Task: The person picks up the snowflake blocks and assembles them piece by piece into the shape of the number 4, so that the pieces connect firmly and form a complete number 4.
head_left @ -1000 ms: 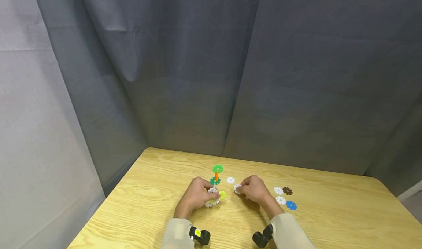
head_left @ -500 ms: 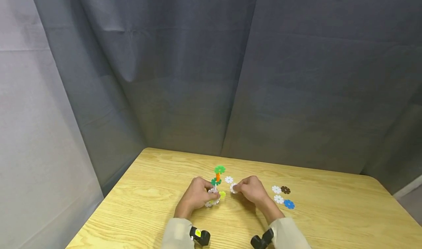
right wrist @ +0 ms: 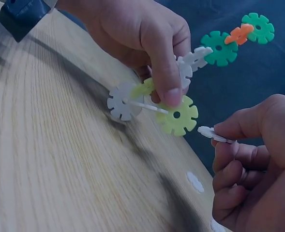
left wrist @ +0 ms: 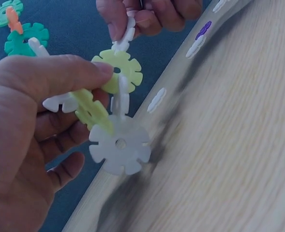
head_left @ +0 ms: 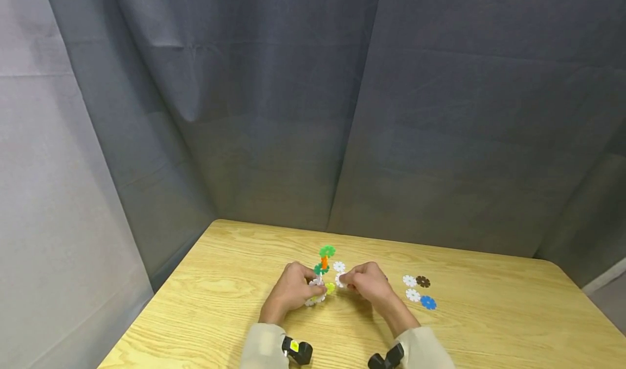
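Note:
My left hand (head_left: 292, 286) grips a chain of slotted plastic snowflake discs between thumb and fingers. One end of this chain rises in a green disc (right wrist: 258, 28), an orange disc (right wrist: 239, 35) and a darker green disc (right wrist: 219, 48). White discs and a pale yellow one lie around the grip, partly hidden by the fingers. At the near end are a white disc (left wrist: 120, 145) and a pale yellow disc (right wrist: 186, 123). My right hand (head_left: 369, 282) pinches a single white snowflake disc (right wrist: 207, 132), its edge close to that yellow disc and facing it.
On the wooden table (head_left: 235, 260), a loose white disc (head_left: 339, 266) lies behind the hands. To the right lie two more white discs (head_left: 413, 295), a brown disc (head_left: 423, 281) and a blue disc (head_left: 428, 302). A grey curtain (head_left: 274, 141) hangs behind the table.
My right hand has moved left with the white disc, closer to the chain. The green top of the chain has leaned slightly right, while my left hand stays nearly in place.

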A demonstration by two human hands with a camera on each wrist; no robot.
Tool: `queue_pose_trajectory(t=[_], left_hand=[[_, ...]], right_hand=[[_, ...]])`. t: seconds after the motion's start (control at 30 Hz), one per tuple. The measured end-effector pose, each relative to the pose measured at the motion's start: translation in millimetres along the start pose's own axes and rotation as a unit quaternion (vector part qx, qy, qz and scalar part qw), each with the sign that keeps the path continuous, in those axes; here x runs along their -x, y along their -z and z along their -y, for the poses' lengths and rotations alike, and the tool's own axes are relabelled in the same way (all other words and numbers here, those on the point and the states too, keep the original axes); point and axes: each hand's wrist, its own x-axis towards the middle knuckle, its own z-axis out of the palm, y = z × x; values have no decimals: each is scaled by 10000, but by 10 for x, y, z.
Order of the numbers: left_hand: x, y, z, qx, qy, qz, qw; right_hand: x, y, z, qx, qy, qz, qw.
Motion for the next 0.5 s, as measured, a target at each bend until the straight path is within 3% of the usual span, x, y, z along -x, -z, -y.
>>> queue_pose_trajectory(t=[0.33,0.5], left_hand=[[3,-1,-6,-46,-6,-32,10000],[7,-2,-10,29,31,-23,10000]], right_hand=[[26,-60,19,-459,-11,5,9989],[38,-87,17,-419,7,-105,9991]])
